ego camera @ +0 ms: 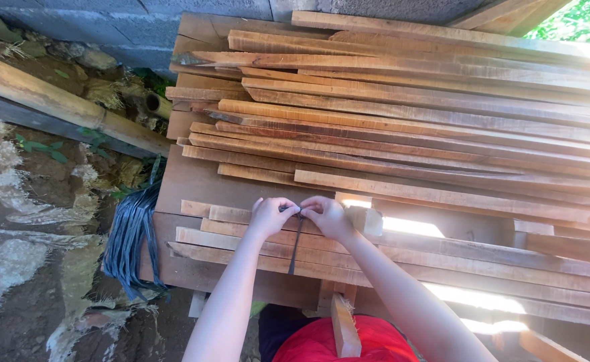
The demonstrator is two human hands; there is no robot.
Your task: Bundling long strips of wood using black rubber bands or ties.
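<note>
My left hand (270,216) and my right hand (326,216) meet over the near end of a small bundle of thin wooden slats (241,236). Both hands pinch a dark plastic strap (296,245) between fingertips. The strap crosses the slats and its loose end hangs down over their near edge. The bundle lies on a flat wooden board (194,184) that serves as a work surface.
A big loose pile of long wooden slats (409,114) fills the surface beyond my hands. A bunch of dark plastic straps (130,245) hangs off the left edge. Bamboo poles (60,104), muddy ground and a block wall (107,27) lie to the left and back.
</note>
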